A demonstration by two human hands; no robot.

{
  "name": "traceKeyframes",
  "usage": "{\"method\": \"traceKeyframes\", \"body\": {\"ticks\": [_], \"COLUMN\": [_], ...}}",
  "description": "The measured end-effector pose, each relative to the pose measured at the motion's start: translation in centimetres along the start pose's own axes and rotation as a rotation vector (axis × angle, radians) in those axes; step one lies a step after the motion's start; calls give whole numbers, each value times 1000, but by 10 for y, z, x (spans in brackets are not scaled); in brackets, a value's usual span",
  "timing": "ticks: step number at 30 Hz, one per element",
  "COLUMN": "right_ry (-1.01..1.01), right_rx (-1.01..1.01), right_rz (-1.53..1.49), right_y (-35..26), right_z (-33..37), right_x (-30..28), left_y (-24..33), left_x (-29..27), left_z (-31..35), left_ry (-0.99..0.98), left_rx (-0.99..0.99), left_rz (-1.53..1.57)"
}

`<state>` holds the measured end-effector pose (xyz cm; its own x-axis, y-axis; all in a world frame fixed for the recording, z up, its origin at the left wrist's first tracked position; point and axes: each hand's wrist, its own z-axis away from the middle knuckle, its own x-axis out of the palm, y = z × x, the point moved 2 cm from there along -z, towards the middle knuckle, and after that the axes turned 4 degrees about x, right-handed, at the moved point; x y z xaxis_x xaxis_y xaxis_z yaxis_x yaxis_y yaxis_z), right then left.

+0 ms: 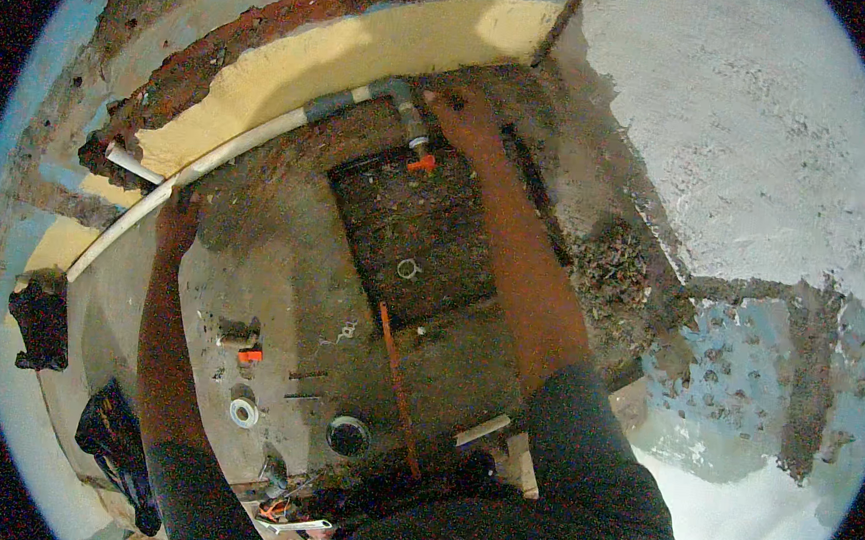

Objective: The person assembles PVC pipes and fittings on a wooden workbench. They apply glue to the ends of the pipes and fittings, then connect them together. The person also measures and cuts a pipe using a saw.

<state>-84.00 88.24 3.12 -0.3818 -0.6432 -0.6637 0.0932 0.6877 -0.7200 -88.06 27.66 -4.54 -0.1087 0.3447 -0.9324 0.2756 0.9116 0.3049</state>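
A long white pipe [236, 144] runs along the foot of the wall, bent by the lens. Its right end has grey sections and a grey elbow [395, 89], then turns down to a valve with a red handle [421, 163]. My left hand [178, 214] is at the white pipe, just below a short white branch pipe [133, 164]; its fingers are lost in shadow. Just right of the elbow, my right hand [461, 109] reaches toward the wall base, thumb stretched toward the elbow and apart from the other fingers. Whether it touches the elbow is unclear.
A dark rectangular recess [425, 234] with a small ring [408, 268] lies between my arms. An orange stick [399, 388], a tape roll [243, 412], a dark round container [348, 435] and a red-handled fitting [249, 356] lie nearer. Rubble [613, 268] lies right.
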Motion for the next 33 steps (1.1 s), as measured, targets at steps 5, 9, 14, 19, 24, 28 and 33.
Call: {"method": "traceKeyframes", "body": {"ticks": [5, 9, 14, 19, 24, 28, 33], "right_ry": [1, 31, -23, 26, 177, 272, 280], "right_rx": [-12, 102, 332, 529, 315, 388, 485], "right_rz": [-54, -128, 12, -119, -4, 5, -30], "right_y": [-26, -11, 2, 13, 27, 26, 3], "right_z": [128, 248, 362, 429, 465, 506, 580], "right_x": [-102, -168, -227, -263, -305, -346, -378], "left_y": [3, 42, 119, 160, 190, 211, 233], "left_x": [-11, -47, -120, -175, -214, -240, -249], "left_z": [1, 34, 142, 255, 328, 372, 431], "left_ry": [-58, 13, -70, -101, -66, -149, -235], "left_rx": [-30, -17, -24, -66, -136, -198, -47], "left_rz": [68, 13, 140, 378, 441, 369, 725]}}
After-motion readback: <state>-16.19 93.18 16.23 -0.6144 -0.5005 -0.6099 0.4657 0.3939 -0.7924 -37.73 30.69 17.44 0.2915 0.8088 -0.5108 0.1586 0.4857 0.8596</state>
